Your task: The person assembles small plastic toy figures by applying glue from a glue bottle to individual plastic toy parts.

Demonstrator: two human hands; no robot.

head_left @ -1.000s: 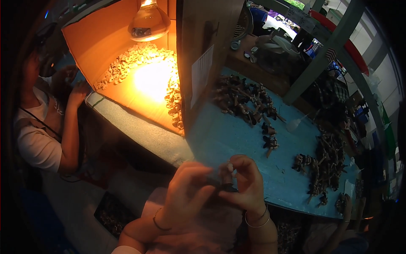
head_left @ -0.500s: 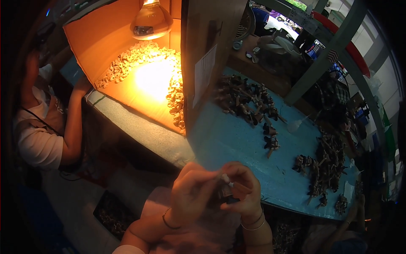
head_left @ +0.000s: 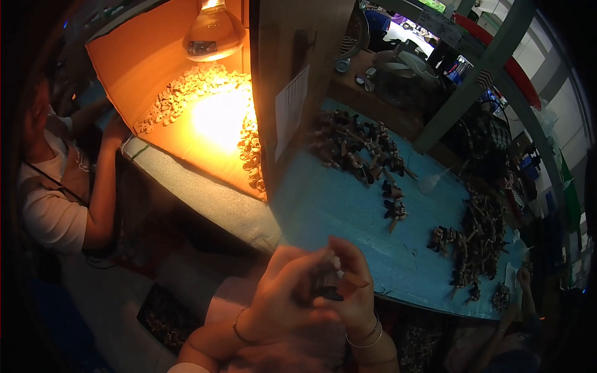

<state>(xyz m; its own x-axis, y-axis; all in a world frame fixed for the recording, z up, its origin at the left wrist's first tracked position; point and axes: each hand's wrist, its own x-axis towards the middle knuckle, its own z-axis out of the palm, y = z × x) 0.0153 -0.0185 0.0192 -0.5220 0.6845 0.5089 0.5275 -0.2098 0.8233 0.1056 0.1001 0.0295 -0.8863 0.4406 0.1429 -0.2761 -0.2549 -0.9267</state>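
My left hand (head_left: 283, 289) and my right hand (head_left: 353, 283) meet low in the middle of the head view, in front of my body. Between their fingers is a small dark figure-like piece (head_left: 325, 281) with a pale knob at its upper end. Both hands have their fingers closed around it, and much of it is hidden by them. Similar dark and tan pieces (head_left: 354, 146) lie in a loose cluster on the blue tabletop (head_left: 348, 205) beyond my right hand. A bigger pile of them (head_left: 482, 233) lies farther right.
A lit heat lamp (head_left: 214, 34) hangs over a cardboard box (head_left: 149, 56) holding many small pale pieces (head_left: 180, 93). An upright panel (head_left: 287, 74) divides it from the blue table. A co-worker (head_left: 62, 186) is at the left; another person's hand (head_left: 524, 280) shows at the right. A dark bin (head_left: 168, 317) stands below.
My hands have drawn closer together around the piece and turned it, so more of its dark side shows. The view has shifted slightly. At the right, the other person's hand has risen toward the table.
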